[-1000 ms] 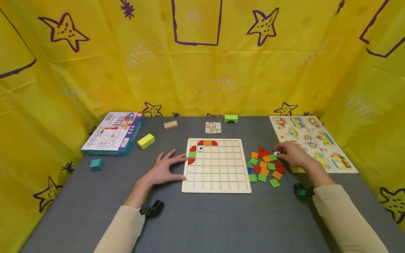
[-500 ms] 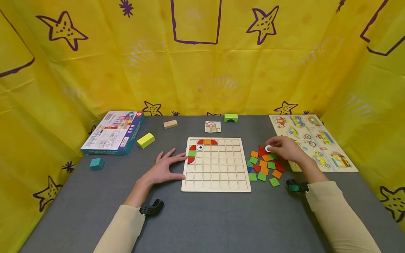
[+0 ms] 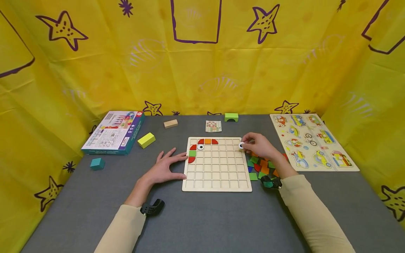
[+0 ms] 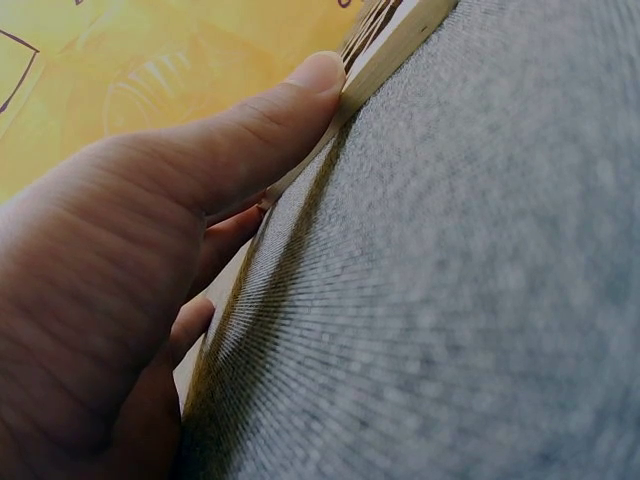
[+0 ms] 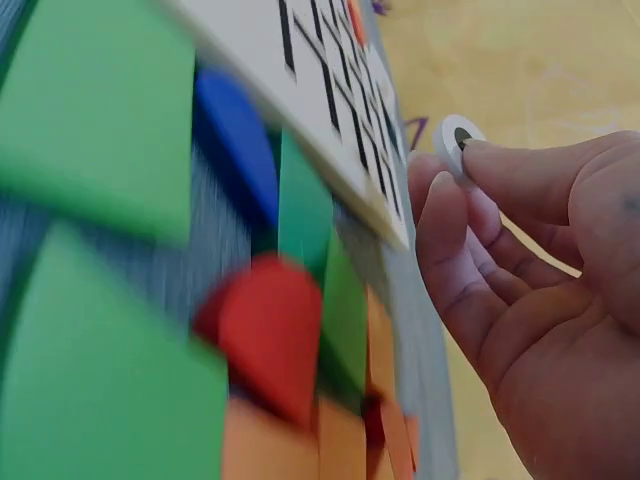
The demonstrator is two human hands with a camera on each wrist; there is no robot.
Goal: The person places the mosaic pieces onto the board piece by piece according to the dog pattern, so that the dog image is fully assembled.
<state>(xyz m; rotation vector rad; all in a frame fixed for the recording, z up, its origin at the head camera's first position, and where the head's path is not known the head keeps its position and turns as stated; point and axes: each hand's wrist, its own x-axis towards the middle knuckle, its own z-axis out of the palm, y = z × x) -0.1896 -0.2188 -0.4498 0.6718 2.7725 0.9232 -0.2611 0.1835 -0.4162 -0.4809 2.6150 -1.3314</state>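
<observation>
- Two hands are at a wooden grid board (image 3: 217,165) that lies on the grey desk (image 3: 202,218).
- Right hand (image 3: 260,146) hangs over the board's upper right corner; its fingers (image 5: 520,180) pinch a small white eye disc (image 3: 242,145) with a black pupil, clear of the board in the right wrist view.
- Left hand (image 3: 164,168) lies flat on the desk with fingers straight and spread, holding nothing; its thumb tip (image 4: 318,75) presses against the board's left edge.
- On the board's upper left cells sit red curved pieces, an orange square, a green square and a second eye disc (image 3: 200,147).
- Loose tiles (image 3: 261,167) in green, orange, red and blue lie in a heap just beside the board's right edge, partly under the right wrist.
- Farther right lies a vehicle peg puzzle (image 3: 311,142).
- Toward the back: a small pattern card (image 3: 213,126), a green arch block (image 3: 231,117), a plain wooden block (image 3: 171,123).
- On the left: a yellow block (image 3: 146,140), a teal cube (image 3: 96,163) and a printed box (image 3: 114,133).
</observation>
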